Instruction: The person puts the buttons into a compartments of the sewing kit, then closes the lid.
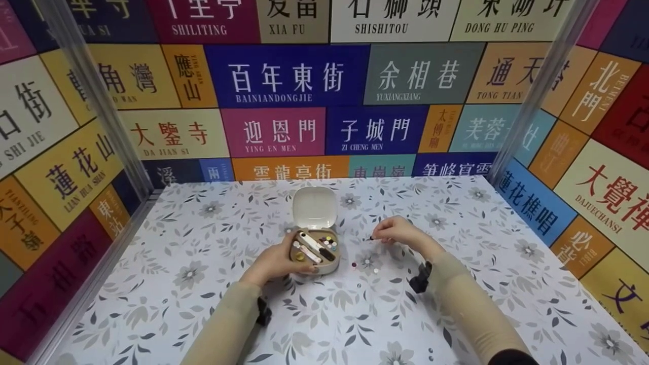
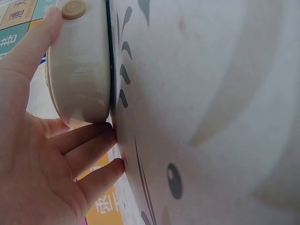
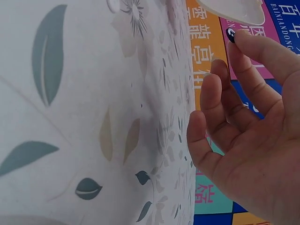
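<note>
Hidden, cropped and unresolved items

The contents of the sewing case [image 1: 315, 249] are too small to identify in the head view beyond spools and coloured dots; the left hand [image 1: 276, 261] covers the case's near-left wall. In the left wrist view the case [image 2: 79, 65] is cut off at the top edge, its inside unseen. The dark button [image 3: 230, 34] pinched by the right hand [image 1: 400, 232] is half hidden behind a fingertip. The loose buttons [image 1: 365, 265] on the tablecloth [image 1: 213, 284] are too small to describe. Both forearms run off the bottom edge.
</note>
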`<state>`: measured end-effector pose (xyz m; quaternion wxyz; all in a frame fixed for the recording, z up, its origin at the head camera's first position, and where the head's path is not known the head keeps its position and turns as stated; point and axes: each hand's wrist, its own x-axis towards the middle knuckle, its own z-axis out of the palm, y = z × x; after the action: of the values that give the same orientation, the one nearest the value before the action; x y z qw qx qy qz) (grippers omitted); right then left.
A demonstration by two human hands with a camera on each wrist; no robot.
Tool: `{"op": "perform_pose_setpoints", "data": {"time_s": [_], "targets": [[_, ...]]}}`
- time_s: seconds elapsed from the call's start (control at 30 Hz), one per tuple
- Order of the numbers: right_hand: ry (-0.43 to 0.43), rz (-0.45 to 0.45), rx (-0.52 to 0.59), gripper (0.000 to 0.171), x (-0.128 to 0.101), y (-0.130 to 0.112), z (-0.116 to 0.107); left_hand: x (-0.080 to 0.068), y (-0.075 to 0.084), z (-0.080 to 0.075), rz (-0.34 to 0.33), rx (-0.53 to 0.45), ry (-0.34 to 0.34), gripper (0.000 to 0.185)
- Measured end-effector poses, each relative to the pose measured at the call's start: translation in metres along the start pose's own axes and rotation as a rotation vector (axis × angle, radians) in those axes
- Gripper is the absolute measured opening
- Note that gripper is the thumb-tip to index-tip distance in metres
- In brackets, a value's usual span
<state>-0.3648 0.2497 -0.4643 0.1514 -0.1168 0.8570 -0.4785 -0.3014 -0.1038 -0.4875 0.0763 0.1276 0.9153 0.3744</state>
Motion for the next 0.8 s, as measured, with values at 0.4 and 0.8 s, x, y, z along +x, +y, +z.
{"op": "perform_pose_setpoints", "data": {"time_s": [0.4,0.8], "targets": [[0.01,0.004,0.006,0.02,0.0037,0.0013,0.0005,0.001,0.0001,0.0005,0.001,0.011,0.007,0.119],[0.043,0.007,-0.003,0.015,0.0077,-0.0002,0.0066,-0.0005,0.0017,0.0006,0.0,0.005,0.002,0.119]]}}
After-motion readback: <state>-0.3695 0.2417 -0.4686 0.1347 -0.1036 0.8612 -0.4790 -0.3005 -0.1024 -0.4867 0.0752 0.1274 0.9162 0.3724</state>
